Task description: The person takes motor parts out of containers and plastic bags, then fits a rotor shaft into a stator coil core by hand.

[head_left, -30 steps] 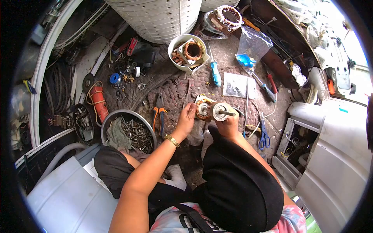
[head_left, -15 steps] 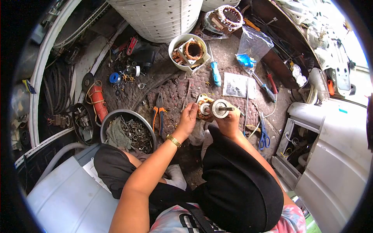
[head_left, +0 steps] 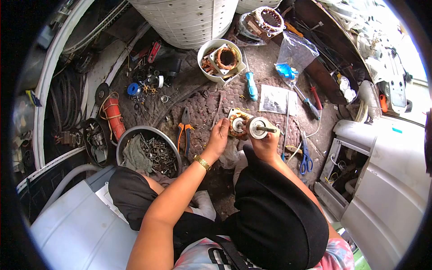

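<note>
On the floor (head_left: 193, 102) stands a grey basin (head_left: 174, 143); right of it, the left hand (head_left: 218, 140) and right hand (head_left: 266, 146), both partly curled, hold respectively a copper-wound motor part (head_left: 234, 121) and, just beside it, a round shafted part (head_left: 257, 123).

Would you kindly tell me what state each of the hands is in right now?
Left hand: closed, holding the copper-wound motor part.
Right hand: closed, holding the round part with a shaft.

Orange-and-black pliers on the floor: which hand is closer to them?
Left. The left hand is just right of the pliers in the picture; the right hand is farther away on that same side, beyond the left hand.
</note>
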A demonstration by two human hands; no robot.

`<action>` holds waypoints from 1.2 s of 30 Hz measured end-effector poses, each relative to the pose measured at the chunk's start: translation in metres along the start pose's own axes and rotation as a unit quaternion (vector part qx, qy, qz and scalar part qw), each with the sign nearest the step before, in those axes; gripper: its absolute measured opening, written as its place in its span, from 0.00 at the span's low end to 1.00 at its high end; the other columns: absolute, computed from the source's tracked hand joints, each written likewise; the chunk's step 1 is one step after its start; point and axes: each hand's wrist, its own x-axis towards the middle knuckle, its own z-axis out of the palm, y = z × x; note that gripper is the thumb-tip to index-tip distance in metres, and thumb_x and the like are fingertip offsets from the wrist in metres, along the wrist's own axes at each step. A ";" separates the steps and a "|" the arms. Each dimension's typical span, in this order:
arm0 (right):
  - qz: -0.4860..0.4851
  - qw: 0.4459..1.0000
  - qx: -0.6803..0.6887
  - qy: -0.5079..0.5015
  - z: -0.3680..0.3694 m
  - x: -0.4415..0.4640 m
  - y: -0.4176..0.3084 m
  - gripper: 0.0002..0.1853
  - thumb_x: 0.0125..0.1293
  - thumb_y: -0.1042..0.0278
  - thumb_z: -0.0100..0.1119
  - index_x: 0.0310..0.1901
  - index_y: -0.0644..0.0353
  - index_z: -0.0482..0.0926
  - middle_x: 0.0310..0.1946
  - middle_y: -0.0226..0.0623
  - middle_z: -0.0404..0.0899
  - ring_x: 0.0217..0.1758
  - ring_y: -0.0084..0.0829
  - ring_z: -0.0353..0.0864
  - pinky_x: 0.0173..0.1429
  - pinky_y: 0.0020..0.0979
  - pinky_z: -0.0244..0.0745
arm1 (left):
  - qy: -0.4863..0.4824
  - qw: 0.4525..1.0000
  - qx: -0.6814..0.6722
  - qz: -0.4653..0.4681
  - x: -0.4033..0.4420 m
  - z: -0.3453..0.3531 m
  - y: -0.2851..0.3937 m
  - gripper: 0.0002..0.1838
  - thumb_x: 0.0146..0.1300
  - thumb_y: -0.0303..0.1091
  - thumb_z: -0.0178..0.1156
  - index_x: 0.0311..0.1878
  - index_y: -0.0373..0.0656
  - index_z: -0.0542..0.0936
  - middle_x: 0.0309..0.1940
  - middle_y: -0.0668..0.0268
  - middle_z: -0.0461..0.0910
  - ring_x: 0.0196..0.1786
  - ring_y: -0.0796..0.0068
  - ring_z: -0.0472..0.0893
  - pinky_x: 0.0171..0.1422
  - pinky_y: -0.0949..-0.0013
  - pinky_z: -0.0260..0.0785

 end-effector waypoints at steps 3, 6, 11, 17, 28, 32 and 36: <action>-0.003 1.000 -0.013 0.000 -0.001 0.002 -0.006 0.09 0.46 0.81 0.63 0.31 0.63 0.76 0.26 0.41 0.75 0.28 0.41 0.78 0.33 0.32 0.73 | 0.003 1.000 -0.011 0.002 0.000 0.001 0.002 0.30 0.72 0.57 0.40 0.44 0.34 0.75 0.37 0.67 0.77 0.43 0.81 0.71 0.52 0.74 0.64; -0.004 1.000 -0.025 -0.006 -0.002 0.004 -0.010 0.09 0.46 0.81 0.63 0.31 0.63 0.76 0.26 0.41 0.76 0.28 0.42 0.78 0.33 0.32 0.73 | 0.004 1.000 -0.014 0.000 0.000 0.001 0.002 0.30 0.72 0.57 0.40 0.43 0.34 0.74 0.37 0.67 0.77 0.42 0.81 0.71 0.52 0.74 0.64; -0.024 0.999 -0.039 -0.009 -0.002 0.006 -0.011 0.09 0.46 0.81 0.63 0.31 0.63 0.76 0.26 0.41 0.75 0.28 0.42 0.78 0.33 0.33 0.73 | 0.008 1.000 0.007 0.002 0.001 -0.002 -0.005 0.29 0.72 0.57 0.41 0.41 0.36 0.74 0.34 0.69 0.75 0.41 0.81 0.69 0.50 0.74 0.64; -0.008 1.000 -0.017 0.012 -0.001 0.004 -0.010 0.10 0.46 0.81 0.64 0.32 0.64 0.76 0.26 0.41 0.76 0.29 0.41 0.78 0.34 0.31 0.73 | 0.006 1.000 0.000 0.001 -0.001 0.001 0.002 0.28 0.73 0.56 0.40 0.41 0.36 0.74 0.35 0.69 0.75 0.40 0.82 0.69 0.50 0.75 0.64; 0.011 0.999 -0.041 0.014 -0.004 0.009 -0.020 0.10 0.46 0.80 0.67 0.31 0.64 0.76 0.25 0.41 0.76 0.27 0.38 0.78 0.33 0.29 0.72 | -0.001 1.000 -0.011 0.002 0.003 0.003 -0.003 0.27 0.74 0.54 0.40 0.41 0.36 0.74 0.35 0.69 0.75 0.41 0.81 0.70 0.51 0.74 0.64; 0.030 0.999 -0.024 0.013 -0.004 0.010 -0.022 0.10 0.47 0.78 0.68 0.31 0.64 0.76 0.24 0.41 0.76 0.26 0.37 0.78 0.33 0.29 0.72 | 0.000 1.000 -0.012 0.007 0.002 0.003 -0.003 0.26 0.74 0.54 0.40 0.41 0.36 0.74 0.35 0.69 0.75 0.41 0.81 0.70 0.50 0.74 0.64; 0.032 0.999 -0.031 0.017 -0.002 0.007 -0.012 0.11 0.47 0.75 0.71 0.31 0.64 0.77 0.24 0.39 0.78 0.26 0.32 0.78 0.32 0.28 0.72 | 0.006 1.000 -0.015 0.001 0.002 0.004 -0.005 0.27 0.74 0.54 0.40 0.40 0.36 0.74 0.35 0.69 0.75 0.41 0.81 0.70 0.50 0.74 0.64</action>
